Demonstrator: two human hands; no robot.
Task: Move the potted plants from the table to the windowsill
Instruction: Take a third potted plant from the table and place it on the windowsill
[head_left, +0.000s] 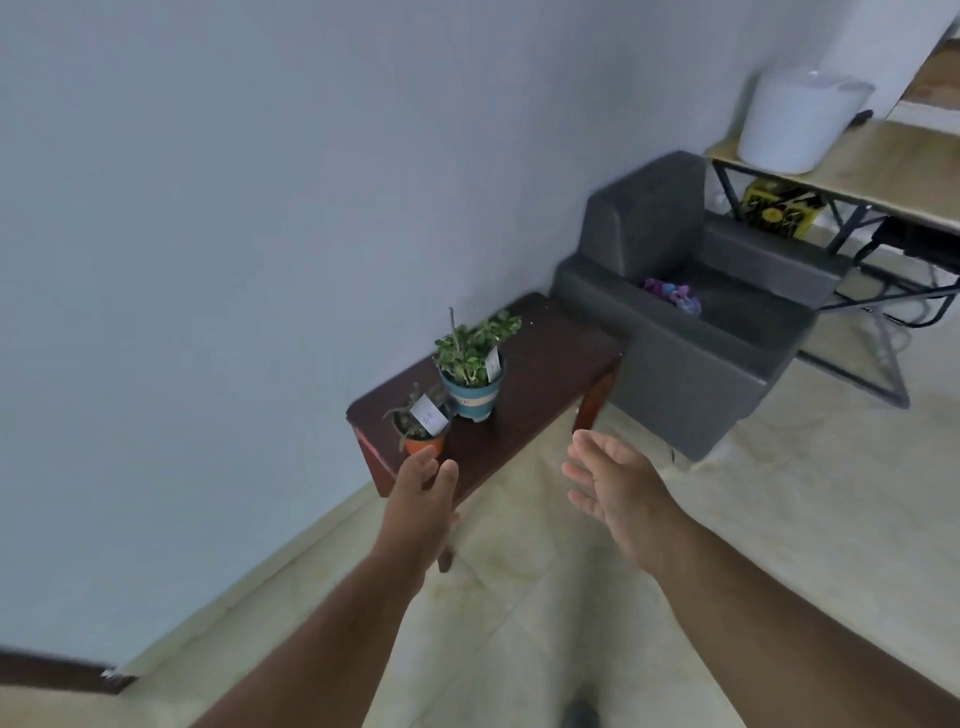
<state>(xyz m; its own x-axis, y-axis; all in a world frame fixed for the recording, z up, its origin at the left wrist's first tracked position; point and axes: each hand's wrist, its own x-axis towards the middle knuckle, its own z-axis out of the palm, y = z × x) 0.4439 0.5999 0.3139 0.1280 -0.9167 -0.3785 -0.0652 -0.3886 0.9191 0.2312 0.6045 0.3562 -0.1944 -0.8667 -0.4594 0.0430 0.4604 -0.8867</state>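
On the near end of the dark wooden table (540, 364), against the pale wall, stood the two potted plants: a small orange pot (425, 444) at the corner closest to the person, and just behind it, nearly touching, a taller blue pot (471, 397) with a leafy green plant and a white tag. Both stood upright, so any grip would have to come from the side around the pot wall, or from below the leaves. The pots lay ahead of the hands and a little to the left. The left hand (423, 486) was much the nearer: its fingertips reached to the base of the orange pot, though whether they touched it I cannot tell. Its fingers were loosely spread and it held nothing. The right hand (610, 480) hung over the floor beside the table's front edge, well clear of both pots, palm turned inward, fingers spread and empty. By that layout, the orange pot looked to be the first to be lifted, most likely by the left hand. No windowsill was in sight; a grey armchair (691, 332) stood beyond the table's far end.
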